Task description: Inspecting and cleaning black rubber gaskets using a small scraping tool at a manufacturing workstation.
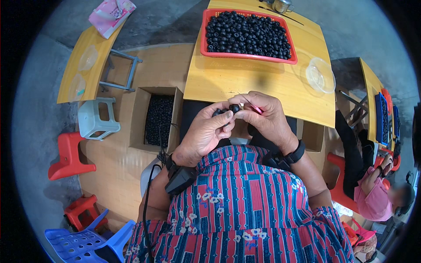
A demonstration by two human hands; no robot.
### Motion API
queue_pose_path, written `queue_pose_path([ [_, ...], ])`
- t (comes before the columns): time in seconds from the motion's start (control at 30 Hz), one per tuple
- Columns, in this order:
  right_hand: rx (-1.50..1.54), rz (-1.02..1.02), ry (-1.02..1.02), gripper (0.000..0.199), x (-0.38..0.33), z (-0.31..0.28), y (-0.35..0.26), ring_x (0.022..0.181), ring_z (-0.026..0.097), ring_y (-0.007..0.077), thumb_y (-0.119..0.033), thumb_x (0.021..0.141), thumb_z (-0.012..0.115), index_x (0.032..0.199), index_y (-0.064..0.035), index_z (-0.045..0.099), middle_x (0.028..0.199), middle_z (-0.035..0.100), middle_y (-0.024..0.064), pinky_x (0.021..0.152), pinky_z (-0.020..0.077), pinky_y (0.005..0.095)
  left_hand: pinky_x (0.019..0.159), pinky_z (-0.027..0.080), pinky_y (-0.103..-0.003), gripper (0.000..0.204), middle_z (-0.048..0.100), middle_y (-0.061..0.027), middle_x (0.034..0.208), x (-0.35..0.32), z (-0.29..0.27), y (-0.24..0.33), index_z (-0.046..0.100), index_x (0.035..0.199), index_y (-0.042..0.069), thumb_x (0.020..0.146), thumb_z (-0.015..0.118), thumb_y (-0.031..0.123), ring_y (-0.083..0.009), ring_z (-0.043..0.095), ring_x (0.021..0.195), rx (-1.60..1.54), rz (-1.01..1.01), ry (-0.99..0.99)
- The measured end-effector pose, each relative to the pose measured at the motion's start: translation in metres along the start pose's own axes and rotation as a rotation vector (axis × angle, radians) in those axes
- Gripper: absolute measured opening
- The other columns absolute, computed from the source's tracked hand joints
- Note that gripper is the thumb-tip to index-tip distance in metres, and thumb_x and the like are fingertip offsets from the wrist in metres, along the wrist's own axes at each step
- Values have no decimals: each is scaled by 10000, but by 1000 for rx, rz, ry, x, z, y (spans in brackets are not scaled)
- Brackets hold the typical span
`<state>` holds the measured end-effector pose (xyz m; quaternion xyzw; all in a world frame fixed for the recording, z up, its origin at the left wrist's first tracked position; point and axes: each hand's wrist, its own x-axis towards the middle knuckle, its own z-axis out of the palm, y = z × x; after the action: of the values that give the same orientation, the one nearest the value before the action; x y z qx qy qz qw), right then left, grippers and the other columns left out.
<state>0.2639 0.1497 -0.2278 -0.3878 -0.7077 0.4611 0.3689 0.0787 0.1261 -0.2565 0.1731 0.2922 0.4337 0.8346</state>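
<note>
Left hand [202, 128] pinching black beads [235, 108] mid-frame, right hand [268, 117] clamped on a pink tool [256, 109]; slack pinch could drop one imo.

Pink packet [107, 23] on side table [105, 46]; blue chair [74, 242].

You have fairly bright, soft indoor light, though you cannot tell its source. A dim, fuzzy shadow falls on the desk [219, 76] beyond your fingers [220, 120], which look reasonably sharp. You can see small glints on the black pieces [247, 35] and pale glare on the clear bowl [320, 75]. Toward the rim, your fisheye view bends the edges of the side desk [98, 44] at left, darkening to black corners, and a blurred patch covers the head of the person [372, 199] at right
</note>
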Motion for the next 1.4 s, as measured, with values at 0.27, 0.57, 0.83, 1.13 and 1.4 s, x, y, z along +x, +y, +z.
queue_pose_path([
  [0.27,-35,-50,-30,260,-4,-3,14,833,662,254,-67,785,678,1042,-33,668,900,676,129,757,512,315,650,440,-210,294,573,-13,980,2,-10,-7,521,1202,33,939,601,138,-73,533,791,45,-31,-33],
  [0.57,-65,-45,89,251,-1,1,13,855,638,283,-165,876,596,1067,-15,662,886,653,156,771,490,337,563,359,-193,278,567,-27,944,4,-27,1,526,1175,40,952,584,196,-75,466,754,-35,85,-137],
  [0.83,-300,-114,16,220,-3,10,17,747,619,321,-200,837,649,992,-47,675,813,620,142,675,492,371,581,361,-202,230,541,-29,940,4,-28,3,537,1132,40,955,578,180,-93,453,723,-107,84,-65],
  [1.13,-445,-193,30,221,-3,13,15,667,599,312,-209,800,680,982,-83,669,735,568,112,591,477,397,630,405,-212,251,575,-39,1032,3,-31,3,522,1188,33,967,543,149,-101,512,835,-166,73,-151],
  [1.4,-431,-197,68,209,-2,12,17,670,598,314,-206,809,671,972,-75,672,724,566,118,596,480,396,607,386,-201,242,569,-32,991,6,-28,5,526,1172,28,972,538,162,-80,488,795,-167,63,-173],
])
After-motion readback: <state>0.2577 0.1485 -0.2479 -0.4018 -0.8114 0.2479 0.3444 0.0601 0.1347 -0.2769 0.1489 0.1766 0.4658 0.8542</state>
